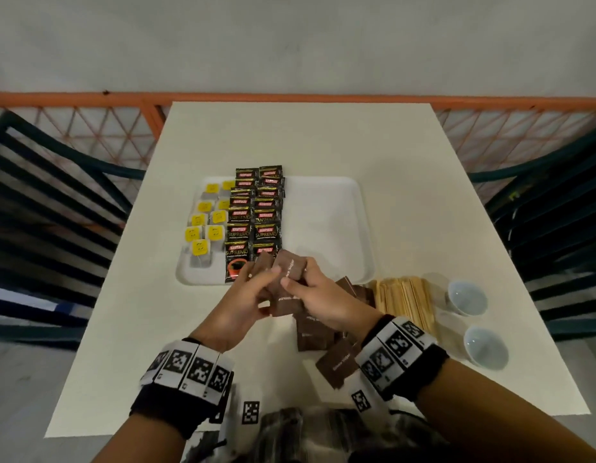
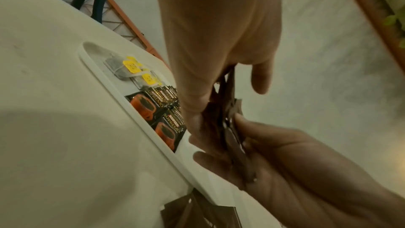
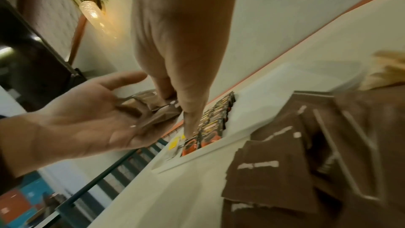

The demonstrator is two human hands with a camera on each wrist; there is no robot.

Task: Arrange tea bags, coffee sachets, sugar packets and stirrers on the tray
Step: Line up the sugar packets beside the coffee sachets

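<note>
A white tray [image 1: 326, 228] lies mid-table. Its left part carries tea bags [image 1: 203, 228] with yellow tags and two columns of black coffee sachets [image 1: 254, 215]; its right part is bare. Above the tray's near edge both hands share a small bunch of brown sugar packets [image 1: 289, 265]. My left hand [image 1: 256, 289] cradles them from the left, fingers curled round the bunch. My right hand [image 1: 305, 279] pinches a packet from the right. In the right wrist view the packets [image 3: 151, 108] lie in the left palm [image 3: 87, 119]. In the left wrist view they [image 2: 230, 119] stand between the two hands.
More brown sugar packets [image 1: 336, 362] lie loose on the table under my right wrist. Wooden stirrers [image 1: 403, 299] are heaped just right of them, then two small white cups [image 1: 466, 297]. Dark slatted chairs flank the table; an orange railing runs behind it.
</note>
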